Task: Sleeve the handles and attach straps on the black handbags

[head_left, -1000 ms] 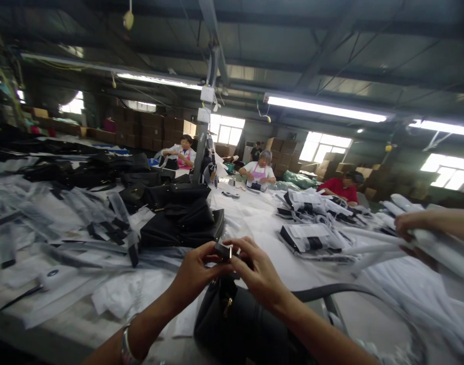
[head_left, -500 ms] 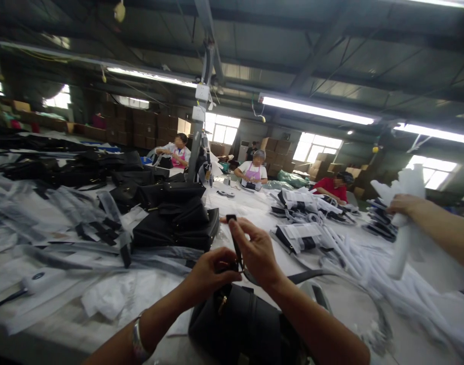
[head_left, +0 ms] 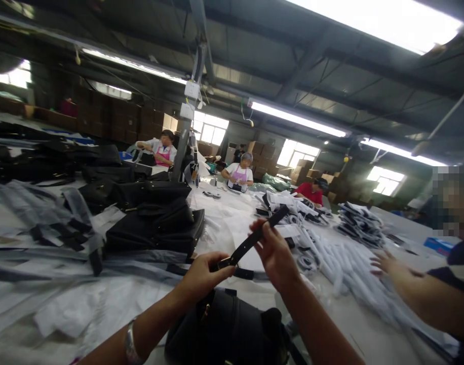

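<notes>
A black strap (head_left: 247, 244) with punched holes slants upward between my two hands, above a black handbag (head_left: 232, 324) at the table's front edge. My left hand (head_left: 207, 271), with a silver bracelet on its wrist, pinches the strap's lower end at a small metal buckle. Higher up, my right hand (head_left: 275, 253) has its thumb and fingers closed on the strap, whose free end points up and right. Gold-coloured hardware shows on the bag's top. Whether the strap joins this bag cannot be made out.
Black bags (head_left: 156, 223) are piled at left, near straps in clear wrapping (head_left: 61, 223). White-wrapped straps (head_left: 338, 253) and a dark stack (head_left: 359, 223) lie at right. A co-worker's hand (head_left: 395, 274) reaches in from the right. Several people sit across the table by a metal post (head_left: 182, 147).
The strap has swung from nearly upright to slanting right, and my right hand has moved right along with it. The co-worker at right has let go of the white wrapped bundle.
</notes>
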The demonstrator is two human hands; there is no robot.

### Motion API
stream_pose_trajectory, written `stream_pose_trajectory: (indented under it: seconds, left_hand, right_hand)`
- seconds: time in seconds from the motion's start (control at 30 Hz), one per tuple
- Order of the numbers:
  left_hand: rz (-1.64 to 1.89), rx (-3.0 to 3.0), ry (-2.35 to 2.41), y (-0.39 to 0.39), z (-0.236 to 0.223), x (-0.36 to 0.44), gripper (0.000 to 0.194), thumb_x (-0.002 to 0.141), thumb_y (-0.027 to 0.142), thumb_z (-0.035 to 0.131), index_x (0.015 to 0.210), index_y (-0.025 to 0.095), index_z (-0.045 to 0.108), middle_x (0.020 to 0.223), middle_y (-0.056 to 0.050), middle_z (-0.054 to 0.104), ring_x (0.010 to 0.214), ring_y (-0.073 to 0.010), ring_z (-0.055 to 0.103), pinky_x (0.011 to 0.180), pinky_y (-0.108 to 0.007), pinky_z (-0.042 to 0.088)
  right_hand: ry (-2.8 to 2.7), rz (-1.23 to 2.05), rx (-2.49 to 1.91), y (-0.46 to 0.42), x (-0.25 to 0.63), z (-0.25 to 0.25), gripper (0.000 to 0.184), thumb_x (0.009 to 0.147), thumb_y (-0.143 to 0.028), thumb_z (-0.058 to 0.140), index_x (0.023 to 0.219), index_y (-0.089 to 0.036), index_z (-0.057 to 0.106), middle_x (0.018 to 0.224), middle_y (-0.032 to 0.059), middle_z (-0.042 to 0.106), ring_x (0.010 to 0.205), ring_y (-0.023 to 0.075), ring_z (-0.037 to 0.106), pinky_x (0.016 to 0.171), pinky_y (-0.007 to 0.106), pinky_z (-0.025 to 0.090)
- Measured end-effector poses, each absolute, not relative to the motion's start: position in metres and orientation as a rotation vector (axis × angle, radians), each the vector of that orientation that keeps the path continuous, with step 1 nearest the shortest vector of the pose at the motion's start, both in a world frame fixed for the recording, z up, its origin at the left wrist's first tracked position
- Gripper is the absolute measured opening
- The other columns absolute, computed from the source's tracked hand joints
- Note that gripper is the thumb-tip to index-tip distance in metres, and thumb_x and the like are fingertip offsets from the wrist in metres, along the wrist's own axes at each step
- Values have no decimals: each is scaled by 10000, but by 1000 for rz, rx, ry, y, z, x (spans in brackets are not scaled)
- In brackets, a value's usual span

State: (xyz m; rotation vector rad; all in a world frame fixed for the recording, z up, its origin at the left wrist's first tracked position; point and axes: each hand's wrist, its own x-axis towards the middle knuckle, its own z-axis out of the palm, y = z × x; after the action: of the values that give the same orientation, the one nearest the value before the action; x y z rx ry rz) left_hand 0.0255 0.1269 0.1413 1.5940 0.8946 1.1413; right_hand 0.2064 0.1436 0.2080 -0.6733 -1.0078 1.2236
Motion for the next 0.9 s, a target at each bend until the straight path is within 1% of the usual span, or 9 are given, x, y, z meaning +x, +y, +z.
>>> stream_pose_trajectory:
  seconds: [0.07,0.17,0.23,0.33,0.47,0.57,0.73,0.83,0.9]
  left_hand:
    - [1150,1656,919,128,141,29,290,793,386,694,932,136,740,805,-47,727,763,-208,644,674,-270,451]
    - [1154,1732,943,129,138,33,289,793,378,686,954,146,750,869,-63,757,835,-241,670,734,-286,470]
    - [1143,1759,950,130,136,36,292,798,378,673,967,153,752,894,-65,764,864,-252,675,765,-296,476]
    - [1090,1771,908,132,134,36,270,807,365,653,938,151,752,817,-49,755,814,-234,667,749,-294,476]
    - [1051,1706,853,133,142,34,285,827,367,630,982,152,736,747,-34,720,708,-181,625,606,-243,434]
    - [987,1656,838,131,149,33,314,806,388,646,981,143,734,740,-45,710,669,-166,601,516,-213,395]
    - [970,1577,846,133,147,35,357,781,394,669,1015,129,717,748,-48,704,585,-125,548,469,-189,371]
    - [1027,1617,887,135,142,36,330,789,388,661,973,121,722,721,-41,703,543,-121,536,456,-195,360]
    - [1066,1677,879,135,140,37,285,800,363,653,936,126,735,724,-41,718,573,-142,581,502,-212,398]
  right_hand:
    - [-1278,1232,-910,134,207,187,344,694,-423,812,950,-202,752,1019,52,730,977,220,660,858,334,525]
    - [-1527,1080,-1090,125,207,171,350,697,-464,785,896,-176,778,1085,90,725,903,265,693,779,355,555]
    - [-1614,949,-1124,123,208,169,334,756,-473,729,898,-175,785,1014,88,749,872,270,706,764,361,566]
    - [-1604,837,-1130,122,210,175,309,805,-444,695,944,-181,782,884,74,772,901,278,707,853,407,549]
    - [-1237,1016,-960,123,210,186,288,765,-400,756,930,-165,764,893,62,772,883,240,714,895,411,551]
    - [-894,1187,-773,130,213,192,253,714,-349,813,890,-180,748,869,30,769,843,189,721,849,341,576]
    - [-626,1255,-693,140,221,187,206,679,-278,839,842,-220,727,870,-29,755,876,125,702,825,227,558]
    - [-678,1353,-737,133,218,176,232,698,-312,825,889,-235,716,882,-31,743,904,135,691,849,265,550]
    - [-816,1406,-797,124,213,169,275,700,-332,824,928,-226,711,890,-14,737,893,157,691,852,302,543]
